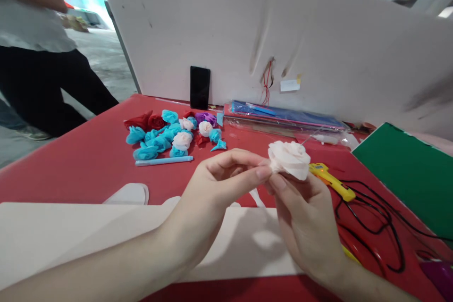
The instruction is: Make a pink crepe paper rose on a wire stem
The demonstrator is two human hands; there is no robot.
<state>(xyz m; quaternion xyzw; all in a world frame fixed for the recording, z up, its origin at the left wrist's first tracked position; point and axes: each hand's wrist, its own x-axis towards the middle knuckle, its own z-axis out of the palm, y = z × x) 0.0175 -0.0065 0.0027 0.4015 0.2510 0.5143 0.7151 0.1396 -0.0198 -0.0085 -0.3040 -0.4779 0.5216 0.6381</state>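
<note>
A pale pink paper rose is held up between both hands, above a white sheet on the red table. My left hand pinches the base of the rose at its left side with thumb and forefinger. Just beneath the bloom, my right hand grips the same base, its thumb against the left fingertips. The fingertips of both hands meet at the stem end. A thin white strip shows below the hands.
Several blue, red, purple and pink paper flowers lie at the back left, beside a light blue pen. A black phone leans on the panel. At right are a yellow glue gun, black cables and a green board. A person stands left.
</note>
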